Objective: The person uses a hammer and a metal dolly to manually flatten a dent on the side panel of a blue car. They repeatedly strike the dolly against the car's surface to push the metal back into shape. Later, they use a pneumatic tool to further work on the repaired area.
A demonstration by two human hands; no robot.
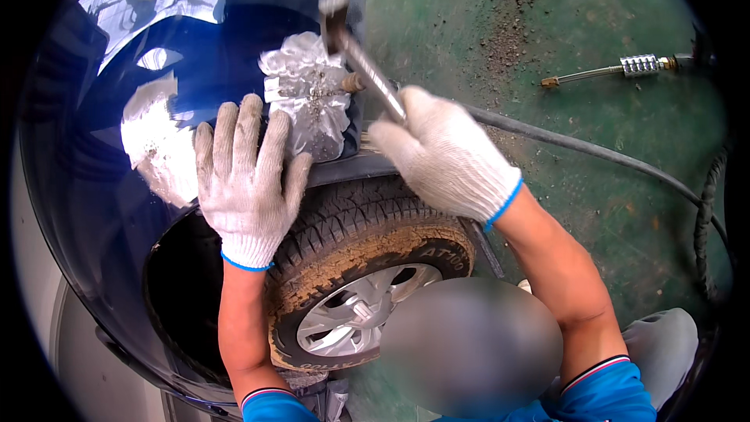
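Observation:
My left hand (pixel 246 184), in a white knit glove, lies flat and spread on a dark blue car fender (pixel 94 187) just above the wheel arch. Beside its fingertips is a patch sanded to bare metal (pixel 308 98) with small pits. A second bare patch (pixel 160 144) lies to the left of the hand. My right hand (pixel 445 156), also gloved, grips the handle of a metal body hammer (pixel 355 51), whose head is raised just above the bare patch.
Below the hands is a muddy tyre with a silver wheel (pixel 367 266). A black hose (pixel 594 152) crosses the green floor on the right. A metal spray tool (pixel 637 66) lies at the far right. Dirt is scattered on the floor (pixel 508 31).

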